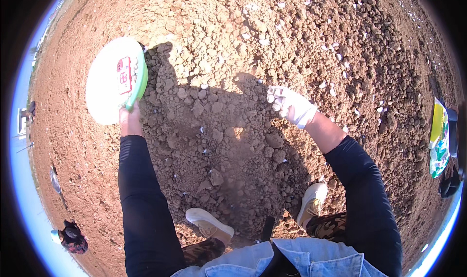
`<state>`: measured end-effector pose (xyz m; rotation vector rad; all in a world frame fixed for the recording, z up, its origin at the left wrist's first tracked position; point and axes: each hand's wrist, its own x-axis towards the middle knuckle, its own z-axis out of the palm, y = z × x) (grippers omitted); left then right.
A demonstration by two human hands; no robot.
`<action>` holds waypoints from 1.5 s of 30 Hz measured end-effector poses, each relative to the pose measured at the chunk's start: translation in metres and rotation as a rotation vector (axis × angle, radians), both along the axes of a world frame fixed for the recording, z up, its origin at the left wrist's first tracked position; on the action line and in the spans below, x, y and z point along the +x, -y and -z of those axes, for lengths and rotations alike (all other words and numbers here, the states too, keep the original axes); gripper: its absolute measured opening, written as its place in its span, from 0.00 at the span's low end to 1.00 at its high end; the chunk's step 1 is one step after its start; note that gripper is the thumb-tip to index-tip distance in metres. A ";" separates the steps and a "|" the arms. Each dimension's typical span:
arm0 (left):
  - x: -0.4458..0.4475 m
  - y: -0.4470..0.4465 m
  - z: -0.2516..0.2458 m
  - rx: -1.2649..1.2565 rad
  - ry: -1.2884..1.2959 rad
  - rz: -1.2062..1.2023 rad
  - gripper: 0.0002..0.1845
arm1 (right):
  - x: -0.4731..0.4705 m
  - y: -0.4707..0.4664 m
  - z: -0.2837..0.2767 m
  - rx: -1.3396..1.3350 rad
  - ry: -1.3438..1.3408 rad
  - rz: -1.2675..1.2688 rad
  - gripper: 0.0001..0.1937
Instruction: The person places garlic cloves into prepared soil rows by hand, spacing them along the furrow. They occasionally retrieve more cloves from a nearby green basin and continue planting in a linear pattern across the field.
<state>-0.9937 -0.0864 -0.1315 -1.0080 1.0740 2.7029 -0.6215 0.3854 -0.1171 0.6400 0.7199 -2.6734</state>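
My bare left hand (pixel 130 117) grips the near rim of a green plastic basin (pixel 143 83) and holds it out over the soil. Glare washes out most of the basin's inside. Along its right side I can make out pale cloves (pixel 135 70), apparently garlic. A red-edged object (pixel 124 75), seemingly a phone in its case, lies in there too. My right hand (pixel 291 104) wears a white glove and is closed around several similar cloves (pixel 276 104), just over the ground. More white cloves (pixel 339 57) lie scattered on the soil beyond it.
Dry, cloddy soil (pixel 219 142) spreads all around. My beige shoes (pixel 209 224) stand on it, feet apart. A colourful bag (pixel 439 142) sits at the far right. Another person (pixel 73 237) is at the lower left, and a shovel-like tool (pixel 55 180) lies farther up that side.
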 end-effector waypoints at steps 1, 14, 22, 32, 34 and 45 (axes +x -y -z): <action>0.016 -0.005 0.003 -0.030 0.009 -0.056 0.21 | 0.006 0.003 0.003 0.007 0.023 -0.006 0.12; 0.323 -0.276 -0.011 0.624 -0.032 0.665 0.21 | -0.007 0.120 -0.027 0.925 -0.062 0.166 0.18; 0.317 -0.264 0.009 0.641 0.171 0.367 0.13 | -0.017 0.092 -0.019 0.144 -0.145 0.453 0.19; 0.315 -0.173 0.025 0.831 0.274 0.630 0.10 | 0.023 -0.031 0.029 0.861 0.382 -0.061 0.08; 0.322 -0.163 0.027 0.818 0.290 0.617 0.10 | 0.020 -0.032 0.027 0.872 0.351 -0.093 0.09; 0.326 -0.183 0.034 0.610 0.393 0.637 0.09 | -0.116 -0.052 0.031 1.235 0.134 -0.139 0.12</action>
